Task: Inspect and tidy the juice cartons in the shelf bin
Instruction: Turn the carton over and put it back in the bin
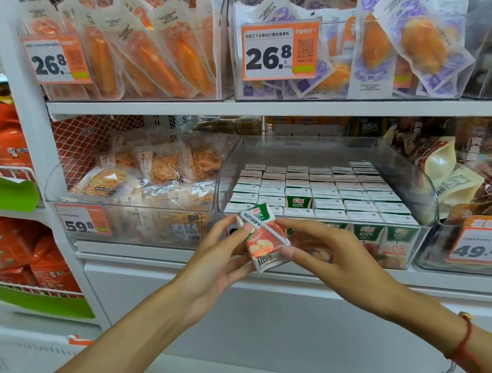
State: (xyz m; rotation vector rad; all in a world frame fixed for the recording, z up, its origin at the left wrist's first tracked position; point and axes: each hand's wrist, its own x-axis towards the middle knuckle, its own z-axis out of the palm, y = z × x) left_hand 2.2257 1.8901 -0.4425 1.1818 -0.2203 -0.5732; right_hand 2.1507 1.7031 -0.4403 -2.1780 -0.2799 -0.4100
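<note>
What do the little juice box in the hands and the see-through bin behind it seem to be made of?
The juice carton looks like coated paperboard with a slight sheen: folded edges, printed faces, and a straw in a clear wrapper on its side. The bin looks like clear, glossy rigid plastic: the cartons show through its walls, and its curved rim catches reflections.
</note>
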